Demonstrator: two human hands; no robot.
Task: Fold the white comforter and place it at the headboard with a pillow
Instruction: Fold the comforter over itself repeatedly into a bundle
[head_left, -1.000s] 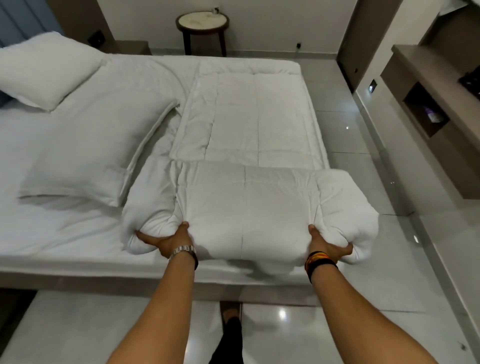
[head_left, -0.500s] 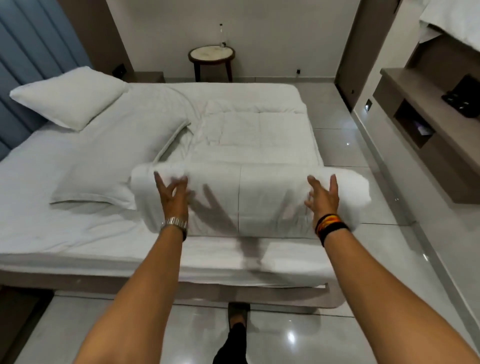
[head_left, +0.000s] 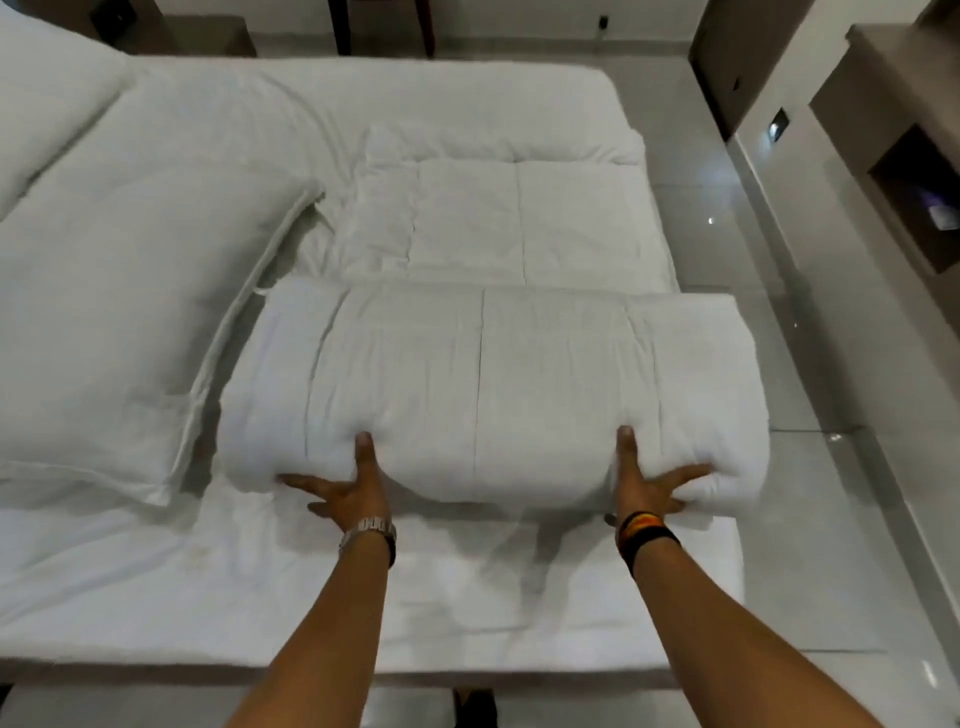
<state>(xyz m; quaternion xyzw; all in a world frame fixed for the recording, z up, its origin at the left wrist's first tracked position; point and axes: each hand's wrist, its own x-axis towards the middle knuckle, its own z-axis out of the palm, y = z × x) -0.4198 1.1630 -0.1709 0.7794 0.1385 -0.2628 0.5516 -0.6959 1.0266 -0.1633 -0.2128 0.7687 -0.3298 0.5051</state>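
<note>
Two hands, left (head_left: 353, 493) and right (head_left: 644, 488), press the near face of the folded comforter (head_left: 483, 384) on the bed (head_left: 467, 597). Fingers (head_left: 301, 480) splayed straight, thumbs on top, nothing pinched. Long axis runs left-right; unfolded remainder lies directly beyond. Both hands equally near.

Extended forward side by side, left grip (head_left: 353, 493) splays straight fingers toward 9 o'clock, thumb toward 12; right grip (head_left: 649, 491) mirrors it, fingers splayed toward 3 o'clock.
</note>
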